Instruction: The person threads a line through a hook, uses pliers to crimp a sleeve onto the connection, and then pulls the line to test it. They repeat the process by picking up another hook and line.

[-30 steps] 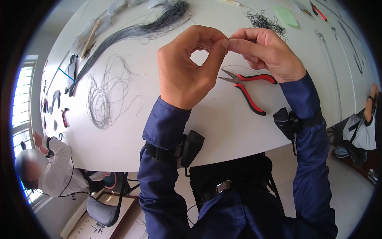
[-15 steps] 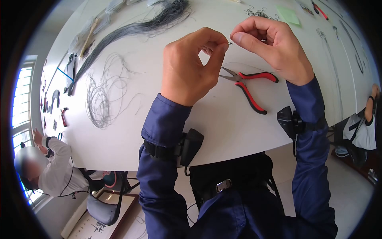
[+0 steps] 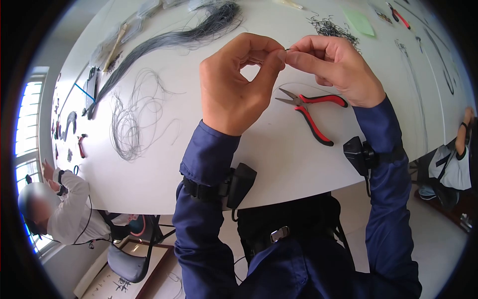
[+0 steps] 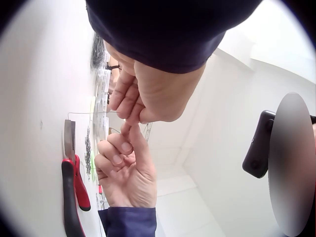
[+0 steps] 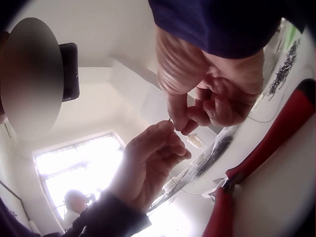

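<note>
"Both hands look busy. Doing what?"

"Pinching. The left hand (image 3: 231, 94) and right hand (image 3: 343, 72) meet at thumb and fingertips, with a tiny dark piece (image 3: 288, 49) mostly hidden between them."

"And the thin wire (image 4: 91, 113)?"

"It runs out from the fingertips, bending near the tips of the pliers (image 3: 298, 101), which lie on the surface (image 3: 294, 169). Whether it joins the piece, I can't tell."

"How would it handle?"

"Next to weightless, I'd judge: springy, easily kinked, and smooth enough to roll out of a pinch. The piece seems stiffer but awkwardly small. I'd take the wire close beside it, 1 fingertip pinch per side, leaving the long tail loose."
</note>
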A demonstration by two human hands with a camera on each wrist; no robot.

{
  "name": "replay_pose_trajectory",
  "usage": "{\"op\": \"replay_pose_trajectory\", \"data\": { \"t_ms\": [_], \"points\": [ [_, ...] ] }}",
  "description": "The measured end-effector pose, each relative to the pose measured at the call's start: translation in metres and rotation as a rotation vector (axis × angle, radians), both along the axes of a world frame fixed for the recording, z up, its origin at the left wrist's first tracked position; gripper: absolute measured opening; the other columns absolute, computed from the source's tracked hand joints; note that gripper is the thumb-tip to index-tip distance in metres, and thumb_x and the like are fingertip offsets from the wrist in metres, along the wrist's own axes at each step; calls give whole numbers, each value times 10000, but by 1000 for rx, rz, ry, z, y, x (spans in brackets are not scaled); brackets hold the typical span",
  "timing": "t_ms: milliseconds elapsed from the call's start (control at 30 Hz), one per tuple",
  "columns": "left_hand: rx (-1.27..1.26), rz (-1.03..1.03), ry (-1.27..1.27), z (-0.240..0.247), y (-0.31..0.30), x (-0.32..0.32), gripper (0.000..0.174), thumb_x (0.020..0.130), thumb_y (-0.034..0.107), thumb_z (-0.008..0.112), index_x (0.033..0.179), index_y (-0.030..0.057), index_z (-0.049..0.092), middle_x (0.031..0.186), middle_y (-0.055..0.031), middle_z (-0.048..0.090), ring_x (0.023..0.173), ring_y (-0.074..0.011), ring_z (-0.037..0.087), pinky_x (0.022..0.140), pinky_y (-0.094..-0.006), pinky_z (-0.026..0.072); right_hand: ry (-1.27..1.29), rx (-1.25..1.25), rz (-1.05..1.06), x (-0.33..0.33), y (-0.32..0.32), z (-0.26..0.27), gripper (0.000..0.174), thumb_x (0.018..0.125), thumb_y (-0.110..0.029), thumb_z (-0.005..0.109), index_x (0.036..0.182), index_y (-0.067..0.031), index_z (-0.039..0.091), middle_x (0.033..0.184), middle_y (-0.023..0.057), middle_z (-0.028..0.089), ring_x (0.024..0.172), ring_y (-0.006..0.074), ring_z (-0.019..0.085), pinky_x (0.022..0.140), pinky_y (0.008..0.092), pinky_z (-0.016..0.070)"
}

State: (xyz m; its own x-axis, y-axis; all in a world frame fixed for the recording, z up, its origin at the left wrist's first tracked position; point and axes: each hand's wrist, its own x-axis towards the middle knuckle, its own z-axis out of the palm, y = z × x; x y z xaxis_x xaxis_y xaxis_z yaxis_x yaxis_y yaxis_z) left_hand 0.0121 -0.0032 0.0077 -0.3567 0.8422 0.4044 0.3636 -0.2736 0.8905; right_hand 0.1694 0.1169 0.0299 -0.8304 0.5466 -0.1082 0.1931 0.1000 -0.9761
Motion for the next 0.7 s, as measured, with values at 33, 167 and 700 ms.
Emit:
{"op": "replay_pose_trajectory", "data": {
  "t_ms": [33, 167, 700],
  "points": [
    [0, 28, -12, -1, 1, 0, 97, 888, 16, 688, 934, -63, 657, 845, -93, 701, 790, -140, 681, 775, -261, 535, 3, 47, -25, -2, -4, 1, 238, 910, -250, 711, 991, -26, 710, 753, -61, 591, 641, 26, 478, 535, 208, 366],
    [13, 118, 43, -8, 4, -3, 86, 884, 24, 687, 925, -48, 666, 829, -86, 704, 781, -137, 684, 767, -261, 543, 68, 379, -71, -6, -11, -10, 177, 890, -199, 709, 939, -29, 705, 686, -28, 580, 606, 54, 472, 540, 240, 388],
    [11, -66, 51, -6, 3, 3, 48, 841, 8, 692, 878, -14, 672, 752, -84, 713, 723, -155, 705, 695, -266, 545, 14, 123, -43, 2, 6, -3, 211, 925, -210, 688, 982, -8, 704, 819, -8, 669, 744, 45, 575, 647, 210, 453]
  ]
}}
